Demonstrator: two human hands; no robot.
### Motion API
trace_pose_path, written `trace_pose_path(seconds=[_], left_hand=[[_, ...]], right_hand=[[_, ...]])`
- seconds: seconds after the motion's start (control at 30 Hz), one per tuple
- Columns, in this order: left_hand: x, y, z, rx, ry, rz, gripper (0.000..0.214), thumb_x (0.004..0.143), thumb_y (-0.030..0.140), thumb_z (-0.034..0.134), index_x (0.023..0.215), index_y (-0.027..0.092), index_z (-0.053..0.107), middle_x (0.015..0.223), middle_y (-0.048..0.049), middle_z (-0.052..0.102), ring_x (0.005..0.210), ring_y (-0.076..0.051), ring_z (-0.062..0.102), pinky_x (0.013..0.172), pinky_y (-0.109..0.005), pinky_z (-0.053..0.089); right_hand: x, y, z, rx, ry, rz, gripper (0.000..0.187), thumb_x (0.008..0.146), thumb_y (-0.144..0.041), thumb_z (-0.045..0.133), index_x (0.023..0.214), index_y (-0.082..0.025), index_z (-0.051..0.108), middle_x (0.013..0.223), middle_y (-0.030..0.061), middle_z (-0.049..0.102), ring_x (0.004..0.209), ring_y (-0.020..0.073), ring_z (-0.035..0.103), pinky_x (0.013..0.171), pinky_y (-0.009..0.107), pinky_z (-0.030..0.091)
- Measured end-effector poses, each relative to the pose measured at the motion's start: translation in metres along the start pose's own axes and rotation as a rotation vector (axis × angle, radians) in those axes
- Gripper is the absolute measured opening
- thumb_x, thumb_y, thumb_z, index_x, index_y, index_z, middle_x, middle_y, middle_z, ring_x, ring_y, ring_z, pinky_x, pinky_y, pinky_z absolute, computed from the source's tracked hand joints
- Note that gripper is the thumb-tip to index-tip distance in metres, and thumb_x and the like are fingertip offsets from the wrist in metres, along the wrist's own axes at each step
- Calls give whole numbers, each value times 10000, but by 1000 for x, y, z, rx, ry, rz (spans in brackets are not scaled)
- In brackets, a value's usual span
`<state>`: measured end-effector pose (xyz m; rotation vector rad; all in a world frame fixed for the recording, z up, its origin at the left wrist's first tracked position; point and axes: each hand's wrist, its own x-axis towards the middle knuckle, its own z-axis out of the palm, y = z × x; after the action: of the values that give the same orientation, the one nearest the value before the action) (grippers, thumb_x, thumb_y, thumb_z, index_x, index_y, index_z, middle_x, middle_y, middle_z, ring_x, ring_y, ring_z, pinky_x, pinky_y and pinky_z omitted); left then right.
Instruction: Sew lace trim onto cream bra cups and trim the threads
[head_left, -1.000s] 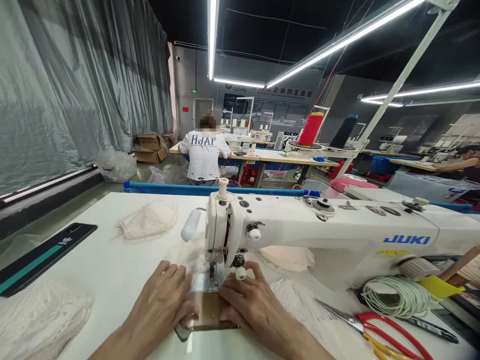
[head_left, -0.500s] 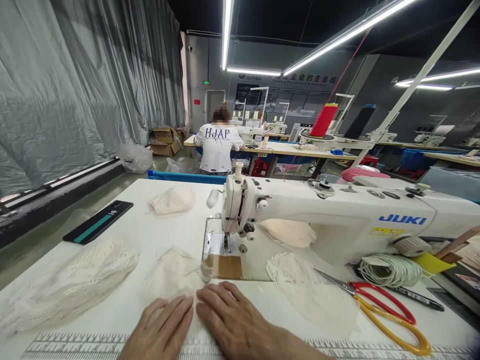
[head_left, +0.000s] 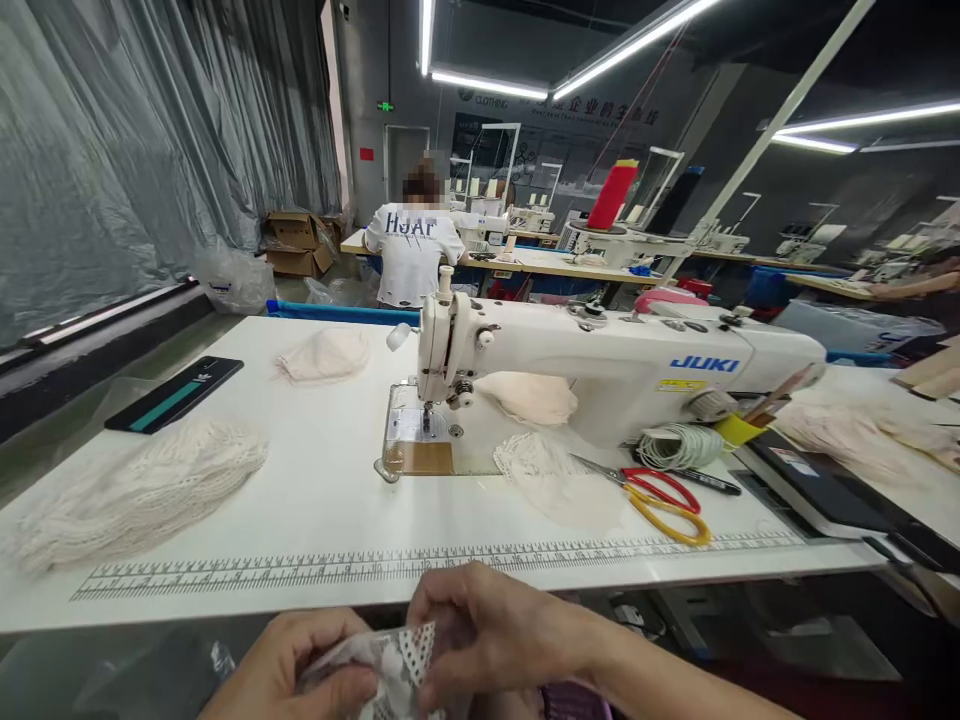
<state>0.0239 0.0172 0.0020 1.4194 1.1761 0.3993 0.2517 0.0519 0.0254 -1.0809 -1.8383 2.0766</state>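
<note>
Just past the table's front edge, my left hand [head_left: 304, 665] and my right hand [head_left: 499, 635] pinch a white piece of sheer cloth with eyelet lace trim [head_left: 409, 655]. My left thumb presses on its left part, and my right fingers close on its right side. Part of the cloth is hidden by the fingers. Beyond my hands stands a white sewing machine [head_left: 570, 345]. A lace-edged cloth piece [head_left: 559, 480] lies beside its base, and a pale pink piece [head_left: 532, 398] rests under its arm.
Scissors with red and yellow handles [head_left: 660, 500] lie on the right, near a coil of pale cord [head_left: 675, 447]. On the left are a lace pile [head_left: 165, 490], a dark flat case [head_left: 176, 395] and a cloth piece [head_left: 326, 355]. A printed ruler [head_left: 360, 565] runs along the front edge. A person [head_left: 416, 245] sits ahead.
My hands have drawn back from the tabletop to below its front edge. The cloth that lay left of the needle plate has left the table, and lace-trimmed cloth is now between my fingers.
</note>
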Motion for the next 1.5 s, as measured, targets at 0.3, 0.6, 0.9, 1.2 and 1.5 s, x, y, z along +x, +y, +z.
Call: trace_pose_path(seconds=[0.3, 0.6, 0.9, 1.2, 1.5], left_hand=[[13, -1, -2, -48, 34, 19, 387, 675, 514, 659, 665, 133, 591, 578, 31, 475, 563, -118, 399, 514, -196, 294], [25, 5, -22, -113, 54, 67, 452, 724, 588, 597, 713, 136, 602, 634, 0, 577, 612, -153, 512, 568, -213, 391], [78, 45, -75, 380, 124, 175, 304, 772, 427, 481, 610, 181, 406, 594, 55, 326, 568, -111, 322, 501, -205, 230], [168, 67, -103, 638, -10, 230, 229, 701, 342, 555, 570, 165, 491, 534, 60, 357, 519, -101, 331, 456, -212, 195], [211, 78, -119, 905, 102, 308, 167, 692, 227, 600, 557, 167, 524, 501, 59, 428, 501, -114, 419, 482, -218, 240]], right_hand=[[3, 13, 6, -162, 201, -110, 109, 712, -203, 649, 756, -123, 589, 564, -66, 475, 514, 54, 403, 448, 133, 289], [13, 3, 1, -170, 294, -166, 181, 638, -27, 543, 782, -129, 584, 595, -70, 461, 551, 59, 384, 486, 141, 289], [50, -6, -26, -446, 443, -136, 189, 752, -136, 531, 586, -155, 443, 486, -76, 386, 443, 51, 322, 438, 154, 266], [59, -2, -85, -988, 653, -481, 247, 891, -132, 341, 1004, -189, 554, 943, 59, 596, 753, 156, 557, 649, 248, 405], [85, 26, -102, -1396, 649, -736, 123, 920, -285, 495, 1005, -212, 547, 939, 3, 653, 799, 173, 589, 579, 243, 432]])
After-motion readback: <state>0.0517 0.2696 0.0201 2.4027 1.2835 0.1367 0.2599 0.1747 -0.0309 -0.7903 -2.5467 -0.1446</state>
